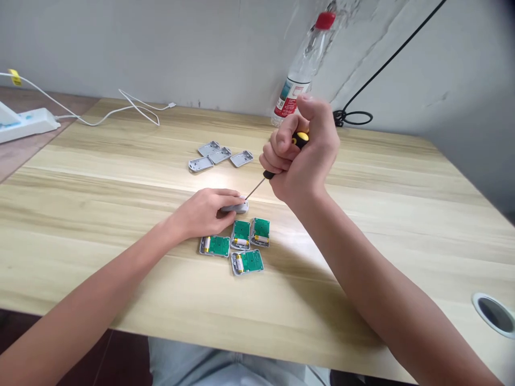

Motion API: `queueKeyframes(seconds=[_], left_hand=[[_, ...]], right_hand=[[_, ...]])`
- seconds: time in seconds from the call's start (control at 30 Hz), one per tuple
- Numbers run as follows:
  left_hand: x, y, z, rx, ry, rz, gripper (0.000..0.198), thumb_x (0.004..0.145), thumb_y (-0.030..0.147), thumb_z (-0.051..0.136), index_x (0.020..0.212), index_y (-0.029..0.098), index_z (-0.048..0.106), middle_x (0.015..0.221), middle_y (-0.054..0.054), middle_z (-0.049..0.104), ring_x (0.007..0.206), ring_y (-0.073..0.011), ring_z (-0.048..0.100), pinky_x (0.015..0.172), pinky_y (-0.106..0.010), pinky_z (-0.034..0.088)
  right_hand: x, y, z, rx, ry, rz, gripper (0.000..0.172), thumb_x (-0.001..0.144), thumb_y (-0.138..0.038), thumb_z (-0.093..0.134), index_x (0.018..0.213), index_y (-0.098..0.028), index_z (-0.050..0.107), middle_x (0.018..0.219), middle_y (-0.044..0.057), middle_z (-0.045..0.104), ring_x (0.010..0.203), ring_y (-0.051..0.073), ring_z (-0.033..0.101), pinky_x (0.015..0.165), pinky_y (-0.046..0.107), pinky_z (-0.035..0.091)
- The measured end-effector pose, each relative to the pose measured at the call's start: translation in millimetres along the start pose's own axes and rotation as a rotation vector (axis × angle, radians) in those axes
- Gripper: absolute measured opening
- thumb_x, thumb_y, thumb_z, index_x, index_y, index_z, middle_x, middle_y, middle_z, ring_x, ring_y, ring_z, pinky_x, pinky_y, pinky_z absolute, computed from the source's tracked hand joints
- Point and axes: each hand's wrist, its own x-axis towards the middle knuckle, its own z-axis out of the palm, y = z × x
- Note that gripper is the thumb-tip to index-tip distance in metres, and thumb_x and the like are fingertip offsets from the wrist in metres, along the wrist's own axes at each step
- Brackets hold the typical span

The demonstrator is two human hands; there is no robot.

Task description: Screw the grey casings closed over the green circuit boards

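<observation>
My left hand (pixel 211 210) is closed around a small grey plastic case (pixel 240 206) on the table, fingers over its top and thumb along its near side. In my right hand (pixel 303 145) is a screwdriver (pixel 269 174) with a black and yellow handle. Its thin shaft slants down to the left, and the tip meets the right end of the case. Just nearer to me lie several opened case halves with green circuit boards (pixel 252 261), each with a small battery. Beyond my left hand are several grey empty covers (pixel 241 158).
A clear bottle (pixel 295 80) with a red cap stands by the wall. A white cable (pixel 120 107) runs from a power strip (pixel 30 124) at the left. A black cable (pixel 354 116) coils at the back. A round grommet (pixel 478 303) sits in the wooden table (pixel 120 177) at right.
</observation>
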Motion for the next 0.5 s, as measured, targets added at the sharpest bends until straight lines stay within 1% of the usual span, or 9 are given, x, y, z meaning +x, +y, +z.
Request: queueKeyframes(seconds=[0.1,0.23,0.4,0.47,0.5], left_hand=[[0,-1,0.3,0.002,-0.008,-0.009,0.022,0.094,0.020,0.056,0.108,0.020,0.073,0.117,-0.006,0.075,0.102,-0.0223,0.074,0.092,-0.036,0.060],[0,-3,1.1,0.010,-0.027,-0.028,0.020,0.095,0.019,0.056,0.105,0.021,0.073,0.113,-0.004,0.076,0.101,-0.0219,0.074,0.091,-0.035,0.060],[-1,-3,1.4,0.012,-0.019,-0.036,0.022,0.094,0.018,0.058,0.110,0.023,0.071,0.112,-0.003,0.077,0.099,-0.0207,0.074,0.088,-0.032,0.059],[-1,-3,1.2,0.013,-0.019,-0.035,0.023,0.093,0.017,0.058,0.112,0.023,0.071,0.111,-0.003,0.077,0.098,-0.0205,0.074,0.087,-0.032,0.058],[-1,-3,1.1,0.012,-0.021,-0.032,0.023,0.093,0.017,0.058,0.112,0.022,0.071,0.110,-0.003,0.077,0.097,-0.0204,0.074,0.086,-0.031,0.058]], right_hand=[[0,4,-3,0.001,-0.046,-0.050,0.055,0.095,-0.063,0.033,0.056,-0.026,0.026,0.053,-0.001,0.026,0.042,0.015,0.024,0.043,0.034,0.025],[2,10,-4,-0.086,-0.083,-0.083,0.057,0.095,-0.069,0.029,0.057,-0.027,0.025,0.051,-0.002,0.024,0.042,0.016,0.024,0.043,0.034,0.025],[0,10,1,-0.095,-0.071,-0.013,0.054,0.095,-0.065,0.031,0.057,-0.027,0.025,0.052,0.000,0.027,0.045,0.018,0.029,0.045,0.036,0.030],[-2,9,4,-0.106,-0.073,-0.019,0.053,0.096,-0.063,0.031,0.057,-0.027,0.026,0.053,0.000,0.027,0.044,0.018,0.028,0.045,0.036,0.030],[-4,8,6,-0.080,-0.067,-0.032,0.051,0.096,-0.058,0.033,0.057,-0.027,0.026,0.053,0.000,0.026,0.044,0.017,0.026,0.044,0.035,0.028]])
